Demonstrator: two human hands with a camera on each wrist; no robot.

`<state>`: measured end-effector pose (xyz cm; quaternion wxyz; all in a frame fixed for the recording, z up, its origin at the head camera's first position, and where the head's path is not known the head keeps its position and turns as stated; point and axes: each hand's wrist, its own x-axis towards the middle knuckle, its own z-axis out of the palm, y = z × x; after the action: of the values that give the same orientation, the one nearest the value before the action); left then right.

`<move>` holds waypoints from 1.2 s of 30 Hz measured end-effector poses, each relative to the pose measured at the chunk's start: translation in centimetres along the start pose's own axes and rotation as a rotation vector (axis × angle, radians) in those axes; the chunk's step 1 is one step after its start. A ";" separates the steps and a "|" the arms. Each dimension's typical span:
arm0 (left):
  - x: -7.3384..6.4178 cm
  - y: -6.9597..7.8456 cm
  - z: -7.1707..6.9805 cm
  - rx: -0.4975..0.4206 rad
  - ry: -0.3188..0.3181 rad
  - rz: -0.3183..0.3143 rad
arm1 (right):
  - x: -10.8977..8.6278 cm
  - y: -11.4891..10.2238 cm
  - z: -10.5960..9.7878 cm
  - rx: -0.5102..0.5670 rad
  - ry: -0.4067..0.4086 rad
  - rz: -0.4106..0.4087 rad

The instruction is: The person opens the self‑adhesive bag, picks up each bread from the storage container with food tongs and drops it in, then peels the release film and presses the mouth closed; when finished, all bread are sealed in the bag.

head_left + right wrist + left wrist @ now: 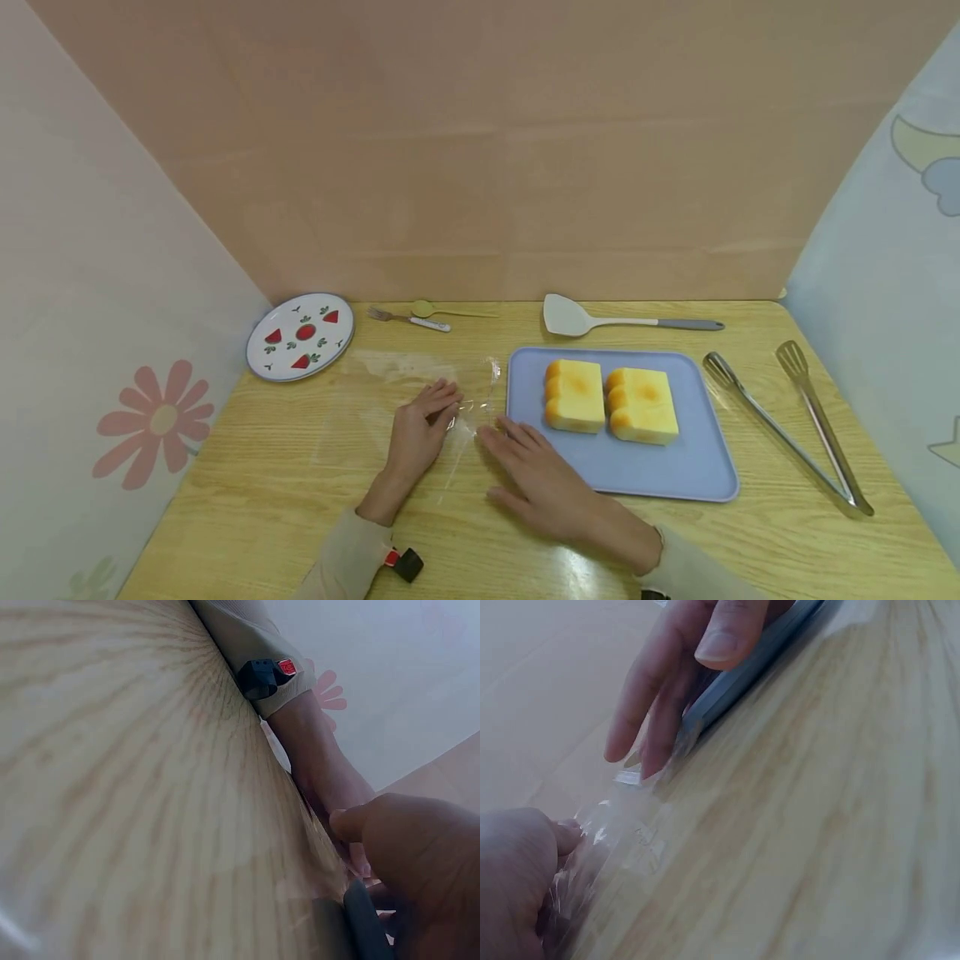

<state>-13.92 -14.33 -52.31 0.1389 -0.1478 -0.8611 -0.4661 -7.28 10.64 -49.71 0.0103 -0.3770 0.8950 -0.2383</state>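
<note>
A thin, clear plastic film (483, 392) lies on the wooden table, its glossy edge crinkled between the two hands. The left hand (420, 421) holds that crinkled edge by thumb and fingers; in the left wrist view, the film (634, 836) runs out from under the left hand (514, 877). With fingers fairly straight, the right hand (543, 483) reaches over the near left edge of a blue tray (652, 479), fingertips right at the film. Two pieces of bread (576, 398) with browned, bumpy crusts sit side by side on the tray.
A strawberry-patterned plate (281, 358) is at the back left. Beside it lie a fork (408, 319) and a yellow spoon (450, 311). Behind the tray is a white spatula (570, 317) with a grey handle end. Open metal tongs (787, 446) lie at the right.
</note>
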 end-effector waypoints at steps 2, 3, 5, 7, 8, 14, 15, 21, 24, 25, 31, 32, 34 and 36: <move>0.0 0.0 0.0 -0.016 0.015 0.002 | 0.1 0.0 0.0 -0.027 -0.019 0.003; 0.0 0.0 0.0 -0.026 0.020 0.004 | 0.1 -0.1 0.0 -0.037 -0.029 0.006; -0.1 -0.1 -0.1 -0.051 0.029 0.005 | 0.1 -0.1 0.0 -0.044 -0.033 0.006; -0.1 -0.2 -0.2 -0.071 0.033 0.011 | 0.1 0.0 0.1 -0.034 -0.028 0.005; -0.1 -0.2 -0.2 -0.089 0.039 0.008 | 0.1 0.0 0.1 -0.027 -0.022 0.003; -0.2 -0.2 -0.3 -0.185 0.099 -0.026 | -0.1 0.2 0.6 0.012 0.034 0.016; -0.2 -0.2 -0.3 -0.197 0.108 -0.029 | -0.1 0.2 0.6 0.020 0.043 0.021; -0.1 -0.4 -0.2 -0.261 0.135 -0.043 | -0.2 0.2 1.0 0.052 0.083 0.047; -0.2 -0.5 -0.2 -0.285 0.136 -0.059 | -0.2 0.2 1.1 0.044 0.104 0.038; -0.2 -0.5 -0.2 -0.295 0.134 -0.066 | -0.2 0.3 1.2 0.041 0.113 0.033; -0.3 -0.3 -0.2 -0.310 0.117 -0.093 | 0.4 0.4 0.7 0.056 0.155 0.001; -0.3 -0.3 -0.2 -0.311 0.113 -0.090 | 0.5 0.4 0.5 0.058 0.154 -0.001; -0.2 -0.3 -0.2 -0.312 0.109 -0.084 | 0.8 0.3 0.2 0.048 0.140 -0.001; -0.2 -0.4 -0.2 -0.313 0.108 -0.078 | 1.1 0.2 -0.1 0.027 0.119 0.000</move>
<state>-13.82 -14.74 -52.56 0.1423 -0.1087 -0.7745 -0.6067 -8.23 10.08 -49.58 -0.0379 -0.3619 0.8907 -0.2726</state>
